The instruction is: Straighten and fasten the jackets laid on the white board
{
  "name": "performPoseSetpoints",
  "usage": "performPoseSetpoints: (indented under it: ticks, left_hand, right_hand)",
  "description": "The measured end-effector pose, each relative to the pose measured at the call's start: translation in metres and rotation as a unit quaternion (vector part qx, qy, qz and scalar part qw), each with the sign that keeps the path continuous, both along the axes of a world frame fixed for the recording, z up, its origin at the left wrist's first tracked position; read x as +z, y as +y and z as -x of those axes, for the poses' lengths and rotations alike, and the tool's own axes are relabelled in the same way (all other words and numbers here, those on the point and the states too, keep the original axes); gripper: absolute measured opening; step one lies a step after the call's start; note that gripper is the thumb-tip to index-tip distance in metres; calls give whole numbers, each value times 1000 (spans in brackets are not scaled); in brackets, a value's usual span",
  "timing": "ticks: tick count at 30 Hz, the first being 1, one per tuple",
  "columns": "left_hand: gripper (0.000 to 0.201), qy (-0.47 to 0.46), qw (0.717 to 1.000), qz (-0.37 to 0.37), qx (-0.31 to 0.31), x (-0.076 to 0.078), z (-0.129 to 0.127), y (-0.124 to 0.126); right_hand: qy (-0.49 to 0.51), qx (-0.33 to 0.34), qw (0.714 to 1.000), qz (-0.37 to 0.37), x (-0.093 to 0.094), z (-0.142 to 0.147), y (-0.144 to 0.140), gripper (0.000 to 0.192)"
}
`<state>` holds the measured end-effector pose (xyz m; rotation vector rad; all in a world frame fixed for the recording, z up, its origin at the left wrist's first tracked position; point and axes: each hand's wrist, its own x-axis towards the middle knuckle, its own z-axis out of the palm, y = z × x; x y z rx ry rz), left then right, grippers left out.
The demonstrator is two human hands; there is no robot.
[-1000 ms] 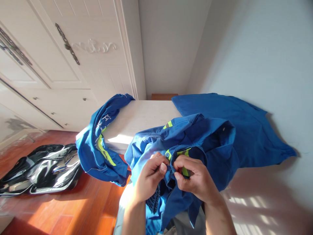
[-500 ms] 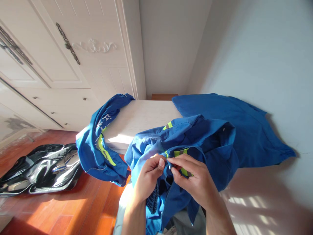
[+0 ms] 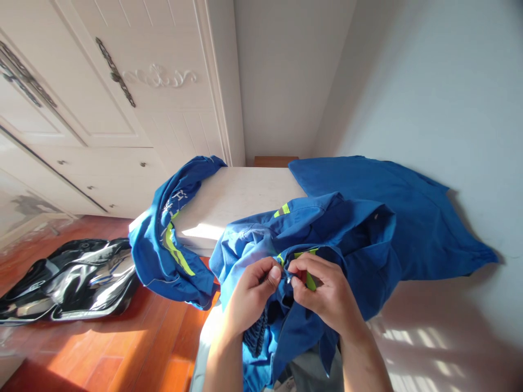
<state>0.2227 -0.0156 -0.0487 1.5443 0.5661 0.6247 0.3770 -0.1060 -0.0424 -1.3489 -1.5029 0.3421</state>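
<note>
A blue work jacket (image 3: 249, 239) with yellow-green strips lies bunched over the near part of a white surface. My left hand (image 3: 254, 291) is closed, pinching the jacket's edge between thumb and forefinger. Close beside it, my right hand (image 3: 322, 288) also pinches the cloth, its fingertips nearly meeting the left ones. A small shiny piece (image 3: 289, 280) shows at the right fingertips; its kind is too small to tell. Below the hands hangs a dark ribbed band (image 3: 257, 332), partly hidden by my left wrist. The cloth inside both grips is covered by my fingers.
Another blue garment (image 3: 151, 256) with white lettering drapes over the left end of the white surface (image 3: 237, 190). Blue cloth (image 3: 417, 218) spreads on the right beside the wall. An opened black bag (image 3: 81, 283) lies on the wooden floor, below a white wardrobe (image 3: 171, 125).
My right fingers have curled in more and shifted slightly on the cloth, covering more of the yellow-green strip. The left hand keeps its pinch, moved slightly right.
</note>
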Motion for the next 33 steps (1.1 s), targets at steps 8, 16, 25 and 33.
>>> performPoseSetpoints:
  ticks: [8,16,25,33]
  left_hand:
    - [33,-26,995,-62,73,4,1,-6]
    - [36,-128,987,50,86,-6,4,2]
    - [27,-63,942,-36,329,-9,13,11]
    - [36,-73,873,-436,205,30,26,-41]
  right_hand:
    - [79,11,995,51,2,2,2,10]
    - [327,56,937,115,-5,-4,-2,28]
    - [401,-142,904,-49,-12,-19,-6,25]
    - [436,-180,878,-82,-3,-4,-9,31]
